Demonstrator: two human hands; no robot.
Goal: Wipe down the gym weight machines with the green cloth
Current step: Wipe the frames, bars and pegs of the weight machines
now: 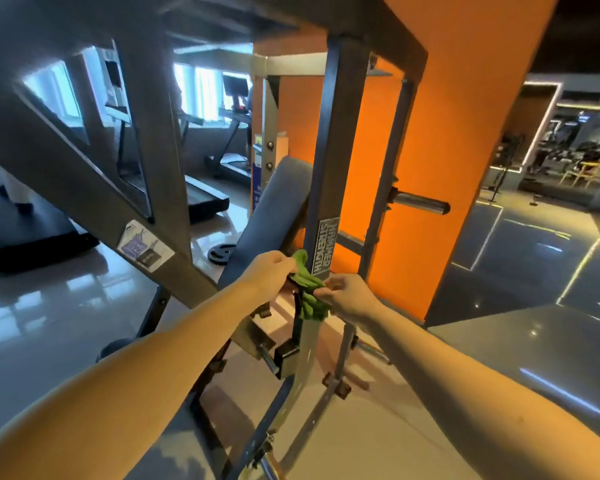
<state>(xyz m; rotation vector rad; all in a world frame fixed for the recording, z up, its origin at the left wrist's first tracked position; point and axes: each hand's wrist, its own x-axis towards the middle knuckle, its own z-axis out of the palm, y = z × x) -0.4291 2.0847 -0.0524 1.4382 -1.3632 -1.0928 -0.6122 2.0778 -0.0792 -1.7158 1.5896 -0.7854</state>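
Cloth: green cloth (309, 291) was bunched up and stretched between both hands, upper end by L hand, lower end hanging below R hand.
Cloth pos.: in front of the weight machine's dark upright post (343, 150), just below its "HAMMER STRENGTH" label (325, 244); contact w/ post could not be told.
L hand: left hand (269, 271) had fingers curled, pinching the cloth's upper end; arm reached in from lower left.
R hand: right hand (347, 294) had fingers closed on the cloth's mid part, thumb side toward the post; arm came in from lower right.
Hands rel.: near each other, apart, w/ only the cloth between.
Pad: grey padded rest (278, 202) leaned tilted, just left of the post, behind L hand.
Frame: thick diagonal beam (84, 188) crossed the left side, w/ a white-purple sticker (145, 248) on it.
Peg: chrome weight peg (421, 203) stuck out to the right from a thinner upright.
Plate: one dark weight plate (222, 252) lay on the glossy floor (49, 299) beyond the beam.
Bkgd: orange pillar (465, 150) directly behind the machine; treadmill (207, 199) by the windows, far left.
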